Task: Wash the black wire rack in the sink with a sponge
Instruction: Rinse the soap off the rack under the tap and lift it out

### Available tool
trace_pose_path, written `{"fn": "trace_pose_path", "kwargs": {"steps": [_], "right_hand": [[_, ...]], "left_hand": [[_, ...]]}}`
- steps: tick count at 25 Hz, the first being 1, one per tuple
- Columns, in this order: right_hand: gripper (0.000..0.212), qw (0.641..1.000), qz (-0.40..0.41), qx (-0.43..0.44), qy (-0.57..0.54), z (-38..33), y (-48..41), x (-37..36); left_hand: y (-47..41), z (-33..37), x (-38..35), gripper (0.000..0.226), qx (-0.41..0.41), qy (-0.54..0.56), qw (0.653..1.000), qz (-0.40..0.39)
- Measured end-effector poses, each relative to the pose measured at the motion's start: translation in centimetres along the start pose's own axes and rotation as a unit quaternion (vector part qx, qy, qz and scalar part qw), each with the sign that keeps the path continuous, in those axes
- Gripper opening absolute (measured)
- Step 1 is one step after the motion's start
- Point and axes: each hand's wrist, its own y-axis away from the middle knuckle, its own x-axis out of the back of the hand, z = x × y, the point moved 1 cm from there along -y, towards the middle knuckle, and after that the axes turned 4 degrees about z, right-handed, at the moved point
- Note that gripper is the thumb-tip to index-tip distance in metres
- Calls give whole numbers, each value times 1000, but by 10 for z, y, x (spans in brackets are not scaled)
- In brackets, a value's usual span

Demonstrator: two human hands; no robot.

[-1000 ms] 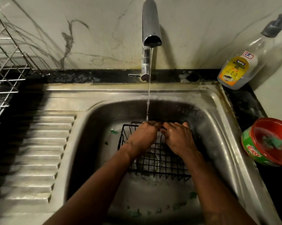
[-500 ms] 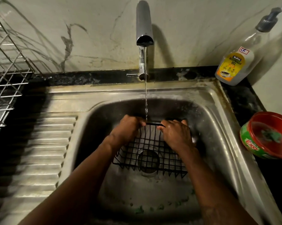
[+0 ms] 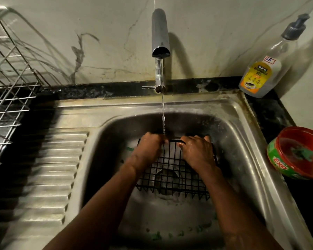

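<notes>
The black wire rack (image 3: 172,179) sits tilted in the steel sink (image 3: 242,134), over the drain. My left hand (image 3: 148,150) grips the rack's far edge on the left. My right hand (image 3: 195,152) grips the same edge on the right, fingers curled over the wire. A thin stream of water falls from the tap (image 3: 160,35) onto the rack's edge between my hands. No sponge shows in either hand; a green scrap (image 3: 302,153) lies in the red soap tub (image 3: 296,152) at the right.
A dishwash gel pump bottle (image 3: 263,69) stands at the back right corner. A metal dish rack (image 3: 9,91) stands at the left above the ribbed drainboard (image 3: 49,174). Green bits (image 3: 181,232) lie on the sink floor near me.
My left hand has slid left along the rack's far edge, away from my right hand. The rack's far edge has been lifted under the water stream.
</notes>
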Motion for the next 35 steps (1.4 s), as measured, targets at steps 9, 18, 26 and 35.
{"fn": "trace_pose_path", "kwargs": {"steps": [9,18,26,35], "right_hand": [[19,1000,-8,1,-2,2,-4,0],[23,1000,-15,7,-23,-4,-3,1],[15,999,-19,8,-32,-11,-1,1],[22,991,-42,46,-121,-22,-5,4]], "left_hand": [[8,-46,26,28,14,-11,999,-40],[-7,23,-12,29,-83,23,995,-48],[10,17,-4,37,-46,-5,999,-25],[13,-26,26,18,-44,13,997,-58]]}}
